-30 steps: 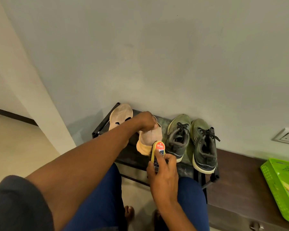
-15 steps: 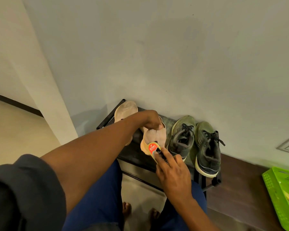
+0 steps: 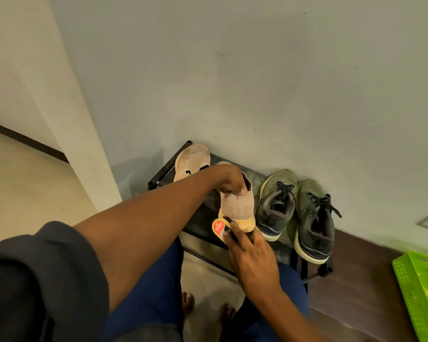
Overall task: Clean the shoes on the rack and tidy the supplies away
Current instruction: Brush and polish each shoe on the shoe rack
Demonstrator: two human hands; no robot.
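Left hand (image 3: 230, 181) grips beige shoe (image 3: 237, 206) at its opening on rack (image 3: 203, 215), w/ right hand (image 3: 252, 257) at 6 o'clock of it holding polish applicator (image 3: 220, 227) against shoe's heel, green sneakers (image 3: 294, 213) at 3 o'clock.

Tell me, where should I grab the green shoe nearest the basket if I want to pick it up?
Grab the green shoe by the back of its heel collar, reaching from the front of the rack. Its heel faces out toward you and the opening is wide, so fingers could probably hook inside with the thumb outside. The toe points at the wall, and the other green shoe sits close on one side.
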